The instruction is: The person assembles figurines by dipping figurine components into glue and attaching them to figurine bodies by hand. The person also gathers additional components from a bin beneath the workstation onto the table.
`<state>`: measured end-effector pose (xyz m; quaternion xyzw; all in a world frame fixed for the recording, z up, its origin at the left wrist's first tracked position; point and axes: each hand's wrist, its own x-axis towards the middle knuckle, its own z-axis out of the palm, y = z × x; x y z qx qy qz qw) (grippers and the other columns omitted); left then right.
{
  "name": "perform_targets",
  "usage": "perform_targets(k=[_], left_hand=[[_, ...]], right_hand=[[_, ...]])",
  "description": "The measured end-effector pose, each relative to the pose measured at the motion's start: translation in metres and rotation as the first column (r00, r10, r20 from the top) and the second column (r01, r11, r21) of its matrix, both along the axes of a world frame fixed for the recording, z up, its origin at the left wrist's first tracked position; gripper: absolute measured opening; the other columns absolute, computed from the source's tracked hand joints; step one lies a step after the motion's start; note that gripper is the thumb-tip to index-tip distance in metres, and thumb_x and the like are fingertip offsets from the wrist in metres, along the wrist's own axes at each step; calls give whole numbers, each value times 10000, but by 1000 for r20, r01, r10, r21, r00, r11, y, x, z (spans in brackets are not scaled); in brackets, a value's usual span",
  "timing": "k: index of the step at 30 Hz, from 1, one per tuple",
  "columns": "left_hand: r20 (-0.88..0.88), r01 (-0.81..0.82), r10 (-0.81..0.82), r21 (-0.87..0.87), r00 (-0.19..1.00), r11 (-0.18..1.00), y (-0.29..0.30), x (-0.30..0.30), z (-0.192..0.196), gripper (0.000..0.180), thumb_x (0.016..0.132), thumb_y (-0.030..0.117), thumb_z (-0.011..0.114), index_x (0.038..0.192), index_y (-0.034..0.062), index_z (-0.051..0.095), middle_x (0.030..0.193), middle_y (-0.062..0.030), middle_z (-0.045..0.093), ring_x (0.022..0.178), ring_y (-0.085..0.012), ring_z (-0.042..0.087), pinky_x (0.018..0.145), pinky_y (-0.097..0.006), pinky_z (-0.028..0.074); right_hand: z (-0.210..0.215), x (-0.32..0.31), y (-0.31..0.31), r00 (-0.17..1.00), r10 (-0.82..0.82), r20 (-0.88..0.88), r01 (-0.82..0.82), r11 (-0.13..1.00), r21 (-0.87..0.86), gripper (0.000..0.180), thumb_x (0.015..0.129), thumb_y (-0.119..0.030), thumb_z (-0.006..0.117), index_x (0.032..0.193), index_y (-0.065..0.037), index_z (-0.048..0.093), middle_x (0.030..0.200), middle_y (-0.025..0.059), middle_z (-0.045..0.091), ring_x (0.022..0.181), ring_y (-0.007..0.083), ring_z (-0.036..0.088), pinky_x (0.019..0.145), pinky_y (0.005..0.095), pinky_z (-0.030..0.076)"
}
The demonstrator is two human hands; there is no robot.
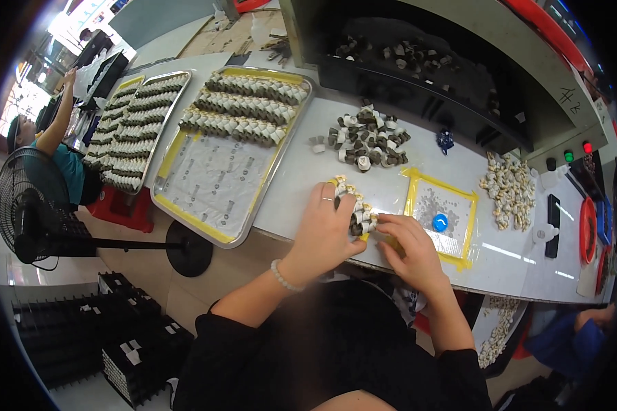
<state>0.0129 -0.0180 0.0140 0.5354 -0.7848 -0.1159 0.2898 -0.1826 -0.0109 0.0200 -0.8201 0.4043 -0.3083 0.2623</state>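
A slanted row of small white-and-dark cylindrical pieces with yellowish tips (357, 204) stands at the table's front edge. My left hand (324, 225) is closed along the row's left side, fingers over its far part and thumb at its near end. Close by on the right, my right hand (414, 251) has its fingertips against the near end of the row, the thumb apart from the fingers. Parts of the row are hidden under my left fingers. Beyond it lies a loose heap of dark-and-white pieces (370, 135).
Left, a metal tray (216, 181) holds several rows of similar pieces; another full tray (131, 133) lies farther left. A yellow-taped square with a blue round cap (440, 222) and a pale heap (509, 190) lie right. A dark-fronted machine (418, 85) stands behind; a fan (31, 205) stands left.
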Motion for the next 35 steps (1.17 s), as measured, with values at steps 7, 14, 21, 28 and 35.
perform_targets(k=[7,14,21,28,35], left_hand=[[15,20,-19,-53,1000,998,-4,2,-3,601,513,196,775,978,-38,474,1030,-247,431,1008,-403,429,892,-455,404],[-50,-68,66,-44,997,997,-6,18,12,591,507,176,771,984,-5,472,1033,-208,437,1004,-378,427,882,-435,397],[29,-420,421,-26,907,907,-23,100,40,555,533,171,751,976,-4,466,988,-167,476,974,-340,435,847,-409,402],[180,-545,524,101,833,832,-49,131,18,488,595,240,723,949,-20,510,967,-172,526,971,-335,436,847,-402,402],[158,-496,472,198,867,845,-50,135,25,477,689,247,708,1054,6,518,1079,-138,535,1054,-283,446,905,-381,388]], right_hand=[[-13,-14,24,982,-111,152,127,987,-96,287,685,77,636,959,1,604,994,142,614,887,312,588,761,363,480],[-13,-15,22,969,-134,206,152,986,-72,277,687,82,632,953,8,609,956,137,616,858,307,590,746,359,479],[-12,-18,22,968,-127,215,143,988,-57,277,692,79,626,958,6,609,954,136,615,859,305,590,748,356,479],[-10,-18,23,968,-135,214,147,988,-42,266,697,63,627,956,2,611,938,131,617,844,300,592,740,354,479],[-11,-19,23,968,-135,210,143,990,-21,271,706,52,629,971,-3,612,947,134,619,845,306,593,748,353,479]])
